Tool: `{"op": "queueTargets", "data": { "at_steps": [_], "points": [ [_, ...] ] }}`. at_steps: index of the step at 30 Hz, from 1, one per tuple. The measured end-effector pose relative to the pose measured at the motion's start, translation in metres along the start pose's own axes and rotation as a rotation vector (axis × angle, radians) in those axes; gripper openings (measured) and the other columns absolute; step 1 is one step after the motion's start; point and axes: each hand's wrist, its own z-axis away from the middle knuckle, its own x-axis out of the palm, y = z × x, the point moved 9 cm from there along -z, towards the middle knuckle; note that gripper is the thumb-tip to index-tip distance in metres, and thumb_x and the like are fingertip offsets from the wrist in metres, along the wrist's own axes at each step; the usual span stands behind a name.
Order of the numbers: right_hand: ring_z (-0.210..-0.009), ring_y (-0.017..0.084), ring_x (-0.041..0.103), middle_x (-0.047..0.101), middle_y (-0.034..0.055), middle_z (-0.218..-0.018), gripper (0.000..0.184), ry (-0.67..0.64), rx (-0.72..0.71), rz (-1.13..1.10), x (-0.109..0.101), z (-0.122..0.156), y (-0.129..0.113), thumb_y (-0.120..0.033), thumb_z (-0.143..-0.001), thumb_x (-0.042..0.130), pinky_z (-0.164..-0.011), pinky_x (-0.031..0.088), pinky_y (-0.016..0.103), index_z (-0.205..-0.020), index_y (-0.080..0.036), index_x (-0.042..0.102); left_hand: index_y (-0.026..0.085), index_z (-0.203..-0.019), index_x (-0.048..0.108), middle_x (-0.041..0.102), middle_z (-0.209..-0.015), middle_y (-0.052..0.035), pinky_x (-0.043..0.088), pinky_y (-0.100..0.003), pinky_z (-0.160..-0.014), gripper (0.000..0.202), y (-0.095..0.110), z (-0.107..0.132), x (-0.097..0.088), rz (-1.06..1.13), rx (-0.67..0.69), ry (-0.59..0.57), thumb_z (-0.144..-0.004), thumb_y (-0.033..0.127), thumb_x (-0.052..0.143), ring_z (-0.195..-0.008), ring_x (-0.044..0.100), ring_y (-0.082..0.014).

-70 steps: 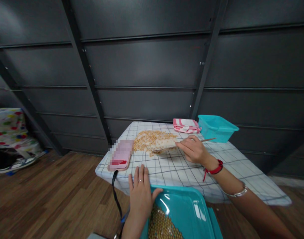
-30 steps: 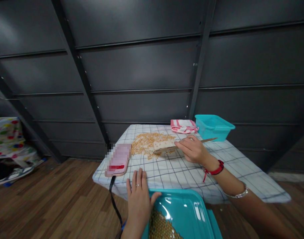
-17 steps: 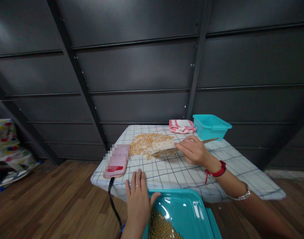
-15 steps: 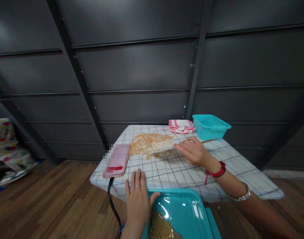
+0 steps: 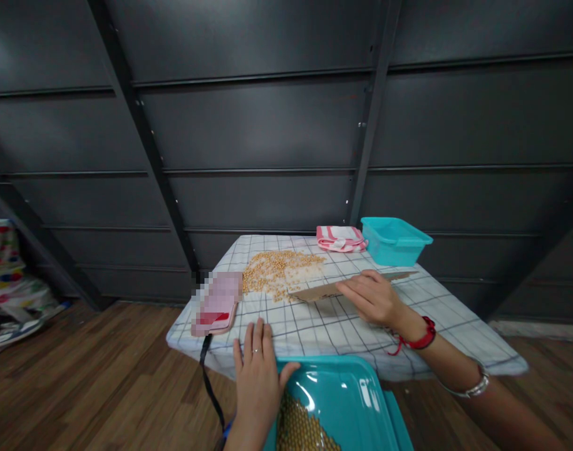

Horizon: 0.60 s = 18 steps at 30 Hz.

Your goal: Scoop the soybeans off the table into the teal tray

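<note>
My right hand (image 5: 373, 298) grips a brown cardboard sheet (image 5: 330, 289), tilted on the checked tablecloth (image 5: 342, 326) just in front of a loose heap of yellow beans (image 5: 274, 269). My left hand (image 5: 259, 376) holds the near-left rim of a teal tray (image 5: 352, 394) at the table's front edge, thumb inside. More beans (image 5: 300, 429) lie in the bottom of that tray.
A pink phone (image 5: 216, 302) with a black cord (image 5: 210, 388) lies at the table's left edge. A folded pink-striped cloth (image 5: 339, 238) and a small teal bin (image 5: 393, 240) stand at the back. Dark metal panels rise behind; a spotted cloth (image 5: 4, 263) lies far left.
My right hand has drawn the cardboard towards me, away from the bean heap, and tipped it so its brown face shows. My left hand stays on the tray.
</note>
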Motion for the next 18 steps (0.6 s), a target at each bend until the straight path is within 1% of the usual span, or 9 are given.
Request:
{"op": "queueTargets", "data": {
  "at_steps": [6,11,18],
  "points": [
    [-0.074,0.016,0.051,0.062,0.0079,-0.079,0.032,0.011,-0.006,-0.013,0.0005,0.0038,-0.0057,0.000,-0.075,0.036,-0.067,0.039,0.033,-0.100,-0.009,0.053,0.007,-0.113,0.050,0.053,-0.119,-0.0168,0.026,-0.049,-0.095,0.074,0.0011,-0.0006,-0.0029,-0.023,0.017,0.008,-0.075,0.064,0.023,-0.114,0.041,-0.0296],
    [-0.072,0.015,0.051,0.062,0.0063,-0.077,0.033,0.033,-0.002,0.007,-0.0029,0.0057,-0.0094,-0.002,-0.075,0.035,-0.065,0.039,0.032,-0.100,-0.011,0.054,0.007,-0.113,0.050,0.052,-0.120,-0.0170,0.025,-0.049,-0.096,0.073,0.0007,-0.0007,-0.0023,-0.017,0.009,-0.004,-0.075,0.064,0.025,-0.115,0.040,-0.0297],
    [-0.071,0.015,0.051,0.063,0.0074,-0.076,0.032,0.040,-0.003,0.012,-0.0090,-0.0004,-0.0072,0.000,-0.073,0.034,-0.065,0.039,0.031,-0.097,-0.009,0.053,0.007,-0.112,0.051,0.054,-0.118,-0.0162,0.026,-0.048,-0.095,0.075,0.0026,-0.0004,-0.0058,-0.045,0.031,0.038,-0.074,0.066,0.025,-0.113,0.041,-0.0296]
  ]
}}
